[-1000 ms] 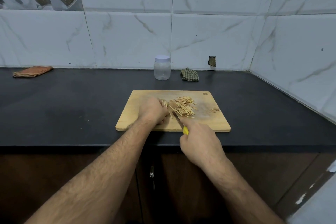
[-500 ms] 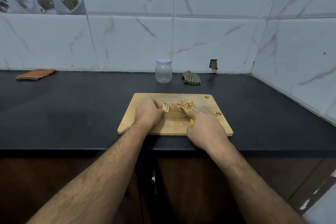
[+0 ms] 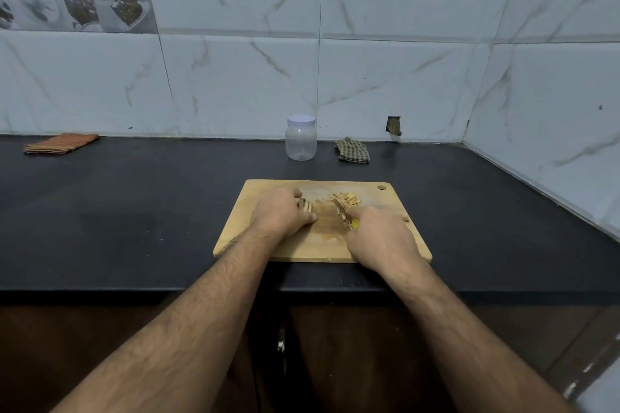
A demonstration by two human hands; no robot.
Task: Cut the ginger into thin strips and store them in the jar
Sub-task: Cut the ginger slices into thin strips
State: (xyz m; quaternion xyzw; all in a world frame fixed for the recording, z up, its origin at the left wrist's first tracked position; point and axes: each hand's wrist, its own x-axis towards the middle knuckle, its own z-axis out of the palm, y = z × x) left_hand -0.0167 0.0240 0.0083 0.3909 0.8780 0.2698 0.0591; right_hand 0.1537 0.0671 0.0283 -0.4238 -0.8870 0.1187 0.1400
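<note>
The left hand lies on the cutting board with its fingers curled over a small stack of ginger slices, which it holds down against the wood. The right hand is closed around the yellow handle of a knife; only a small part of the handle shows at the thumb side, and the blade points away from the person, toward the pile of thin ginger strips. This pile lies just beyond the right hand, and the blade tip touches its near edge. Between the two hands the board is stained and wet. A few small ginger bits lie to the right of the right hand. Well beyond both hands, near the wall, the jar stands upright with its lid on, and a checked cloth lies just beside it on the dark counter.
</note>
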